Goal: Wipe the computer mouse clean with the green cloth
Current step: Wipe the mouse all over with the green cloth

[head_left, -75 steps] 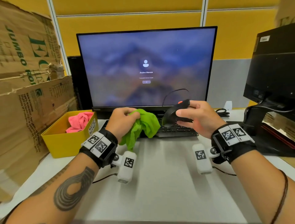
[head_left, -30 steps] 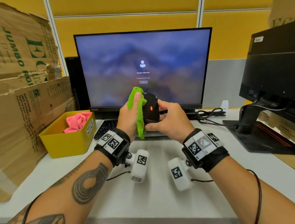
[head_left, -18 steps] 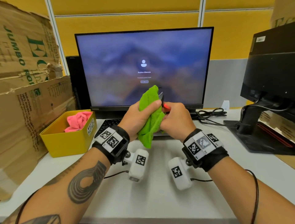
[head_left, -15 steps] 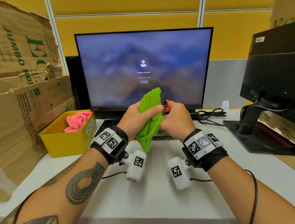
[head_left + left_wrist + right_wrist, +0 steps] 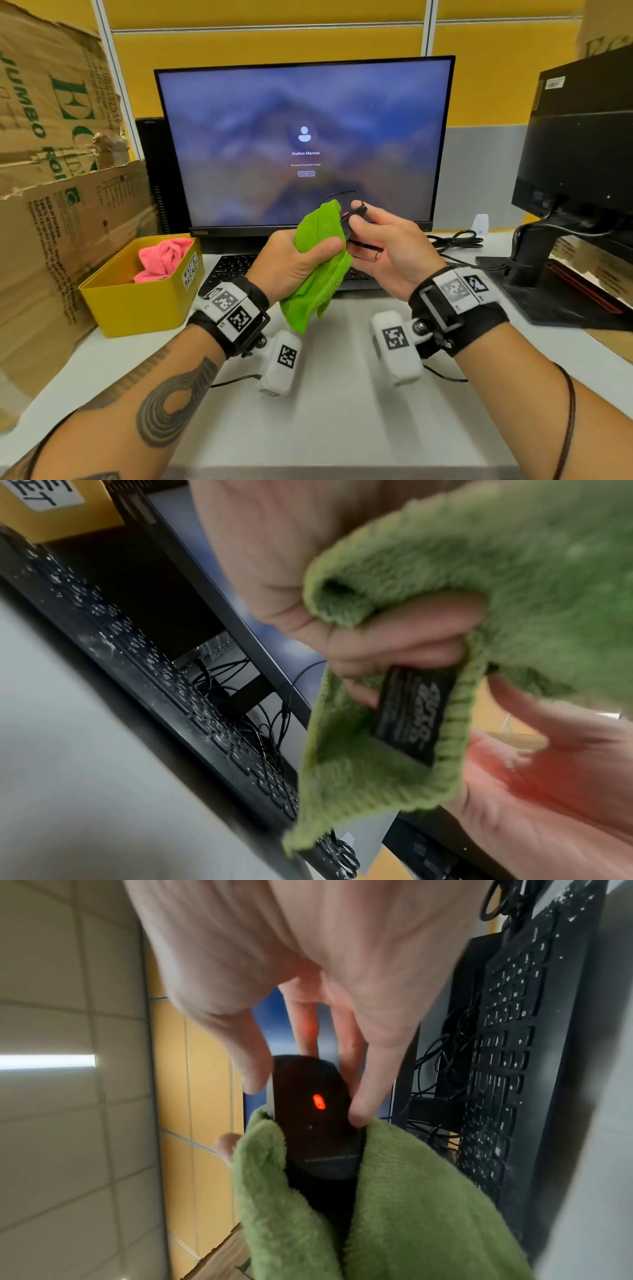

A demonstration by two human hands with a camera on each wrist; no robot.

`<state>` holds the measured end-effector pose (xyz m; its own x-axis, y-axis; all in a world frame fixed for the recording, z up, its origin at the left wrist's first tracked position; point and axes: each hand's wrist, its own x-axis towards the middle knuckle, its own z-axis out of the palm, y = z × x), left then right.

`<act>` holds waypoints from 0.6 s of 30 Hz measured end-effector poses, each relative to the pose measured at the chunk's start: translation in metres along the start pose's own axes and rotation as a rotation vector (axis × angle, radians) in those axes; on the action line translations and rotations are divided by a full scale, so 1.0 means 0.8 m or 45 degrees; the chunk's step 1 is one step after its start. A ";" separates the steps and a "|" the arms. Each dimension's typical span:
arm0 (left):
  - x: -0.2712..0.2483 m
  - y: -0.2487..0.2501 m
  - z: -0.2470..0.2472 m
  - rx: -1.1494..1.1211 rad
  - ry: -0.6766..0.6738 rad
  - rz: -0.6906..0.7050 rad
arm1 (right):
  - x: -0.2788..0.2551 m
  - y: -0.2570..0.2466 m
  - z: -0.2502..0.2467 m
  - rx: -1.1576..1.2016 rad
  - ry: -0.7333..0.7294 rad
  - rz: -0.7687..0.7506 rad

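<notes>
Both hands are raised above the desk (image 5: pixel 325 411), in front of the monitor (image 5: pixel 305 137). The right hand (image 5: pixel 394 253) holds the computer mouse (image 5: pixel 316 1123) off the surface, thumb on one side edge and fingers on the other, underside toward the wrist camera with its red sensor light on. The left hand (image 5: pixel 291 263) has its fingers and thumb closed round the green cloth (image 5: pixel 320 260), which is folded over the rear half of the mouse so that fabric lies on both flanks; a loose tail hangs below the fist. In the left wrist view the cloth's black label (image 5: pixel 413 715) faces the camera and the mouse itself is hidden behind fabric. In the head view only a sliver of mouse and its cable (image 5: pixel 339 196) show past the cloth. Step in hand, by my reading: wiping in progress, rear and sides being covered. The front end under the right fingertips looks not yet reached. Next move likely calls for sliding the cloth forward, or re-gripping the mouse at the rear, with pinch pressure kept on so it does not slip. Keyboard (image 5: pixel 239 267) lies directly beneath, yellow bin (image 5: pixel 137 301) with pink cloth (image 5: pixel 164 255) well to the left.
</notes>
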<state>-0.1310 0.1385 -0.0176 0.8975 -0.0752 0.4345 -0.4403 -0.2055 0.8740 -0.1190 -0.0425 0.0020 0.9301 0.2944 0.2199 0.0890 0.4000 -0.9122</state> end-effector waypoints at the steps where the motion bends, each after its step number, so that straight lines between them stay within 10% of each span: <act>1: -0.001 0.001 -0.001 -0.023 -0.046 -0.006 | 0.002 0.001 -0.001 0.039 0.029 0.006; 8: 0.000 -0.003 -0.023 0.048 -0.147 0.034 | 0.008 0.007 -0.020 0.322 -0.096 0.184; 18: 0.014 -0.018 -0.037 0.050 0.277 -0.055 | 0.006 0.011 -0.035 0.223 -0.002 0.281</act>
<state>-0.1151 0.1693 -0.0188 0.8874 0.1457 0.4374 -0.3967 -0.2418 0.8855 -0.1042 -0.0620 -0.0143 0.9194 0.3926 0.0234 -0.1785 0.4698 -0.8645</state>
